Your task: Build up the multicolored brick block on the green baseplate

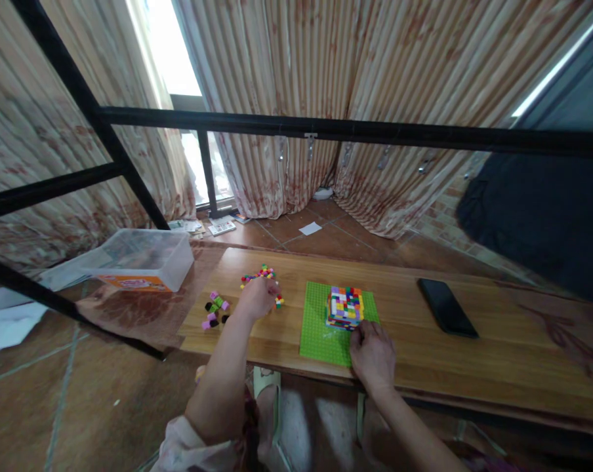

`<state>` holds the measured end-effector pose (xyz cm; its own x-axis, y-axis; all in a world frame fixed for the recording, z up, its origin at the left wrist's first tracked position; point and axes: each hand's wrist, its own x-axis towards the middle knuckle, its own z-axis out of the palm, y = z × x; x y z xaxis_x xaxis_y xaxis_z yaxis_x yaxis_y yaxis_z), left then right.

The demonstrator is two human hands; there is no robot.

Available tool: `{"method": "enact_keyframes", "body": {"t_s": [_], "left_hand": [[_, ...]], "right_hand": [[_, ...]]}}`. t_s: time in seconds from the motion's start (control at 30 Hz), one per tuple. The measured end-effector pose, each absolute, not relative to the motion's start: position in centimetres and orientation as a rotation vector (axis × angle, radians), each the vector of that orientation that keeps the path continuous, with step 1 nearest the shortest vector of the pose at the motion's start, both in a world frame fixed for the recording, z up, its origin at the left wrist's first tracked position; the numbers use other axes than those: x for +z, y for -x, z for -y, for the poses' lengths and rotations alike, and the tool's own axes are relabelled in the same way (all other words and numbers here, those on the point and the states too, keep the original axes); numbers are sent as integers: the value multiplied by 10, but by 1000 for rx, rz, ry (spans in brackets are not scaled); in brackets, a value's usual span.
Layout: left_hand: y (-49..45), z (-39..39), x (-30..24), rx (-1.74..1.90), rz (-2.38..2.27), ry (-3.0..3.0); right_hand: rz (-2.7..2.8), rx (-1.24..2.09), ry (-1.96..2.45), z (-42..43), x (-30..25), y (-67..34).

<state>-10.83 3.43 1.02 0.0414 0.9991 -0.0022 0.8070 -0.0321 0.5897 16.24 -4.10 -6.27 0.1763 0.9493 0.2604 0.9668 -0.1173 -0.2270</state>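
A green baseplate (321, 328) lies on the wooden table (473, 367), with a multicoloured block of small bricks (346, 306) built on its far right part. My right hand (372, 351) rests on the baseplate's near right corner, fingers curled, just in front of the block. My left hand (258, 298) reaches into a scatter of small loose coloured bricks (263, 273), fingers curled down over them; what it holds is hidden. A second little pile of pink, black and green bricks (214, 310) lies to its left.
A black phone (447, 307) lies on the table at the right. A clear plastic bin (142, 259) sits on the floor at the left. Black metal bars (326, 128) cross the view ahead, with curtains behind. Papers lie on the tiled floor.
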Motion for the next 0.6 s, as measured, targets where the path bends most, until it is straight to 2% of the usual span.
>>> {"method": "enact_keyframes", "body": {"t_s": [0.23, 0.6], "left_hand": [[105, -19, 10, 412, -1912, -2032], [75, -22, -8, 409, -1956, -2057]], "right_hand": [[1821, -86, 2107, 41, -64, -164], [1824, -90, 2119, 41, -62, -163]]}}
